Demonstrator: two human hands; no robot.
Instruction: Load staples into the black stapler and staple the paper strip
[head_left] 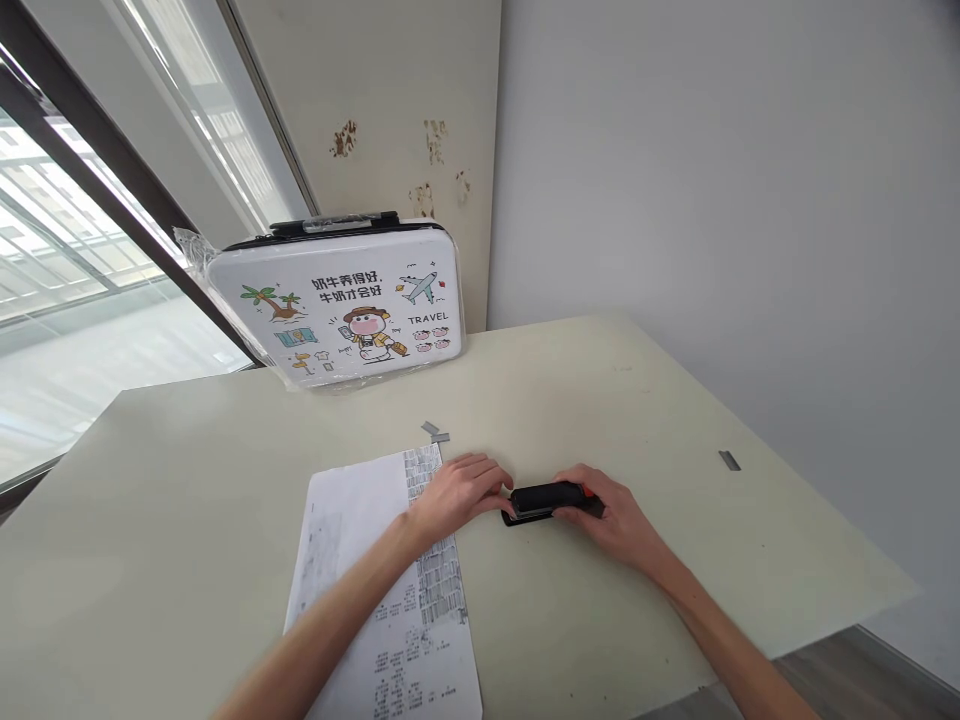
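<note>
A black stapler (544,498) with a bit of orange near its back end lies sideways on the table. My right hand (607,520) is closed around its back end, thumb on the near side and fingers on the far side. At the front end, my left hand (466,492) has curled fingers, its thumb and fingertips pressed against the stapler's tip by the gap between arm and base. Under my left wrist and forearm lies a stack of printed paper sheets (367,570). Two grey staple strips (440,437) lie just past its top edge.
The pale table (570,400) meets a grey wall on the right. Another staple strip (729,460) rests near its right edge. A white suitcase (345,310) with cartoon prints, wrapped in clear plastic, stands at the back. A window (82,270) is on the left.
</note>
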